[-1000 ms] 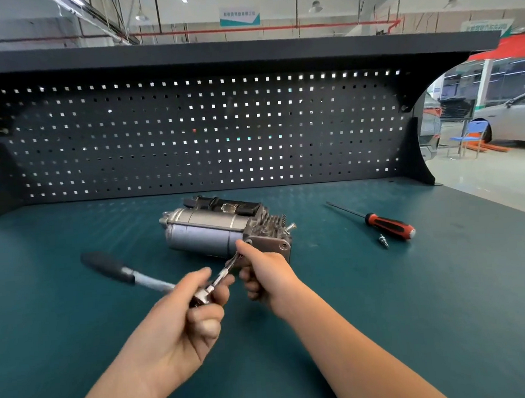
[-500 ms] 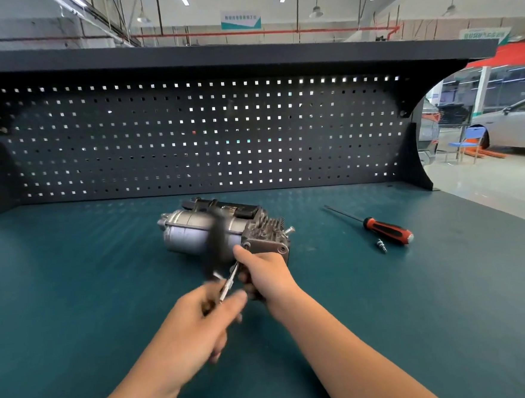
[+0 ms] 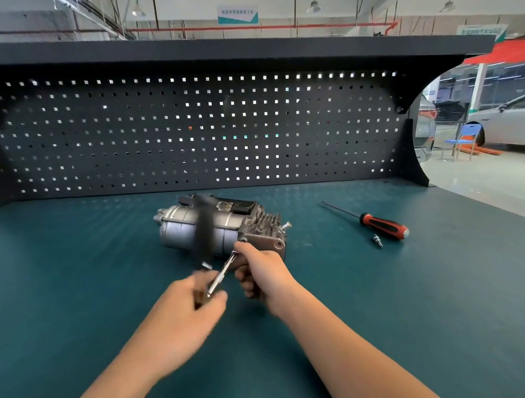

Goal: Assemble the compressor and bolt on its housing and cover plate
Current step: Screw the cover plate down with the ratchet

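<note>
The silver compressor (image 3: 192, 231) lies on its side on the green bench, its finned head and grey cover plate (image 3: 266, 243) facing me. My left hand (image 3: 182, 316) grips the head of a ratchet wrench (image 3: 206, 230), whose black handle stands blurred in front of the compressor body. The wrench's thin extension (image 3: 221, 274) runs up to a bolt at the plate's lower left corner. My right hand (image 3: 260, 276) pinches the tip of the extension against that bolt. A loose bolt (image 3: 285, 225) sticks out of the head's right side.
A red-and-black screwdriver (image 3: 381, 226) lies to the right of the compressor, with a small bolt (image 3: 377, 240) beside it. A black pegboard (image 3: 188, 129) walls off the back of the bench (image 3: 74, 274). The bench's right edge borders an open shop floor.
The ratchet handle has swung from lying out to the left up to standing in front of the compressor. My right hand has stayed at the bolt.
</note>
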Action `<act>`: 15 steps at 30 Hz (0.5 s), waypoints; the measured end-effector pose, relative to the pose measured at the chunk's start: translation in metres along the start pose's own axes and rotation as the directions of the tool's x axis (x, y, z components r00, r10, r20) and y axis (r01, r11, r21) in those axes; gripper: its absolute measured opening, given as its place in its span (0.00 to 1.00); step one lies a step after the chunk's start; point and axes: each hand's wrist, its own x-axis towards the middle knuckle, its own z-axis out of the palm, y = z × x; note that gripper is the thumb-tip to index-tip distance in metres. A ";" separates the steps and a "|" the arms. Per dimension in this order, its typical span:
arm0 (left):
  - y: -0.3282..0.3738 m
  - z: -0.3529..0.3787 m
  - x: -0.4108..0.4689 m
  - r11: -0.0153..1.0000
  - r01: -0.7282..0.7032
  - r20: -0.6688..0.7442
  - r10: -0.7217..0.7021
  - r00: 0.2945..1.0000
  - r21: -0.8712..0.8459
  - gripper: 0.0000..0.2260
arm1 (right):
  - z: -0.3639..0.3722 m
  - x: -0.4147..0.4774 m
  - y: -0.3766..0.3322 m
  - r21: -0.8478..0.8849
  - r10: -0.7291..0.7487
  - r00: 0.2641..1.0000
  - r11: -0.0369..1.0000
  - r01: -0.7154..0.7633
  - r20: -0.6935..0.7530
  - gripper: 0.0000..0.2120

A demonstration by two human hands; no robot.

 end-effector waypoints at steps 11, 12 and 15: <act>0.005 0.005 0.000 0.411 0.448 0.318 -0.347 0.883 -0.794 0.05 | 0.003 0.003 0.003 0.002 -0.094 0.996 0.996 0.094 0.010 0.18; 0.006 0.000 0.001 0.104 0.485 0.430 -0.328 0.841 -0.869 0.10 | 0.005 0.002 0.002 0.042 -0.077 0.997 0.996 0.076 0.022 0.18; 0.007 -0.007 0.004 -0.229 0.434 0.487 -0.289 0.824 -0.871 0.24 | 0.007 0.002 -0.001 0.118 -0.021 0.997 0.993 0.012 0.076 0.17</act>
